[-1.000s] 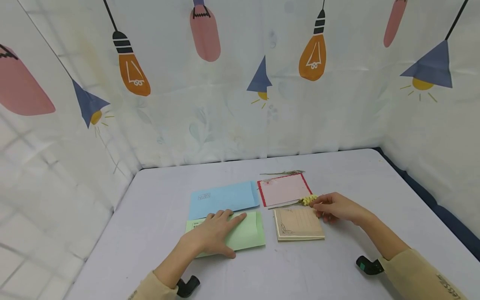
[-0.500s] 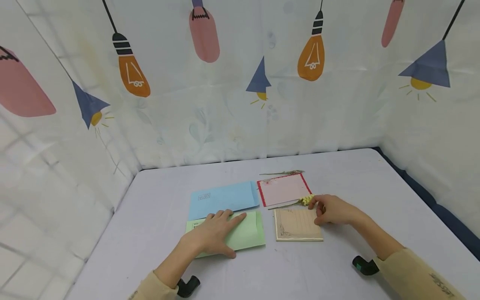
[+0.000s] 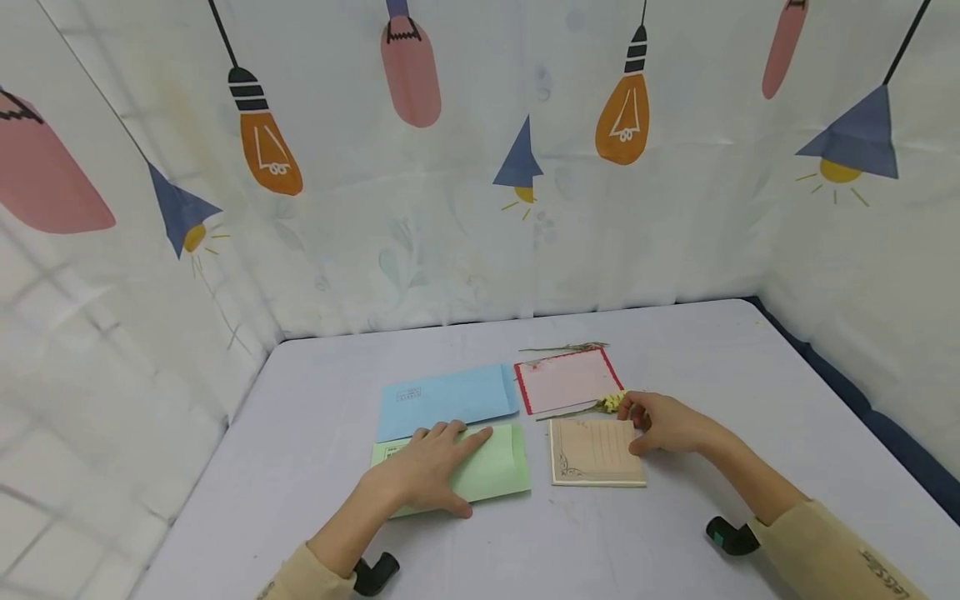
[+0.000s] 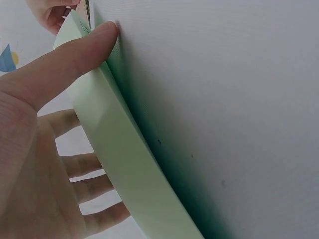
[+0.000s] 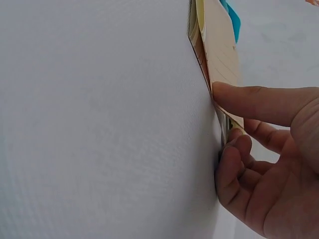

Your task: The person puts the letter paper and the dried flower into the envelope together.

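My left hand [image 3: 423, 471] rests spread over a green envelope [image 3: 495, 462], its thumb at the near edge. In the left wrist view the fingers lie stretched across the envelope's face. My right hand [image 3: 667, 421] holds the right side of a small stack of tan lined notepaper [image 3: 588, 458] with a scrollwork corner. The right wrist view shows the thumb [image 5: 239, 94] on the stack's side edge, the index finger round the far corner, and the other fingers curled. Sheets part slightly at the near end. Just behind the index finger is a yellow dried flower [image 3: 612, 402].
Beyond the green envelope lies a blue envelope [image 3: 450, 396]. A pink card with a red border [image 3: 570, 383] is behind the notepaper, and a thin dried sprig [image 3: 573, 347] lies past it. All rest on a white-covered table [image 3: 315, 400] with a printed curtain [image 3: 450, 233] behind.
My right hand has shifted left onto the notepaper's edge, its thumb coming over the side. The stack's offset sheets now sit more squarely together. My left hand has stayed in place.
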The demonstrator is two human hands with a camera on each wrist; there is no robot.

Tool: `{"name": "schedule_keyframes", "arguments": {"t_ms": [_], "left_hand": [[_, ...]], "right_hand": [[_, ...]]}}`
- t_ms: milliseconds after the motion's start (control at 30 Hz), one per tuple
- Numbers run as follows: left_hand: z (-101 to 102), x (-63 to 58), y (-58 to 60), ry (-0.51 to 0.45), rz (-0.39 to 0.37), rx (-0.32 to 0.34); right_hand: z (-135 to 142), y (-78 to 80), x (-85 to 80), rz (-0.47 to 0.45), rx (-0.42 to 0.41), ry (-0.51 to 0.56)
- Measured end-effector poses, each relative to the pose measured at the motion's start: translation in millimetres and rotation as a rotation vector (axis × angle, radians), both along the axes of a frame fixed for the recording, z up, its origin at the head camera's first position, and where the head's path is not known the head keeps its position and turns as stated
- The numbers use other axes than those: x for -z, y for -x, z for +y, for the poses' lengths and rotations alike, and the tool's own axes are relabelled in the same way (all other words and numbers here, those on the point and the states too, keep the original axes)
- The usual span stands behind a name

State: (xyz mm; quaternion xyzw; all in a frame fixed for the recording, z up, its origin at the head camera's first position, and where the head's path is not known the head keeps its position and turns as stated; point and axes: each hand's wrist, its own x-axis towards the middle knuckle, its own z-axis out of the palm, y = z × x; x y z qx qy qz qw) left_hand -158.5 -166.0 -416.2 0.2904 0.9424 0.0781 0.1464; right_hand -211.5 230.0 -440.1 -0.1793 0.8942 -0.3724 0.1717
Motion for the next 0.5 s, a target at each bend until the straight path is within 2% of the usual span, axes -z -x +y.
{"name": "schedule_keyframes", "arguments": {"t_ms": [267,500], "left_hand": [[-0.2,0.5,0.5,0.003,-0.007,-0.006],[-0.5,0.3,0.6,0.0,-0.001,-0.001]], "right_hand": [[0.8,0.3,2.8,-0.016,-0.006,0.04],[7.1,2.4,2.8,-0.024,-0.02,0.129]]}}
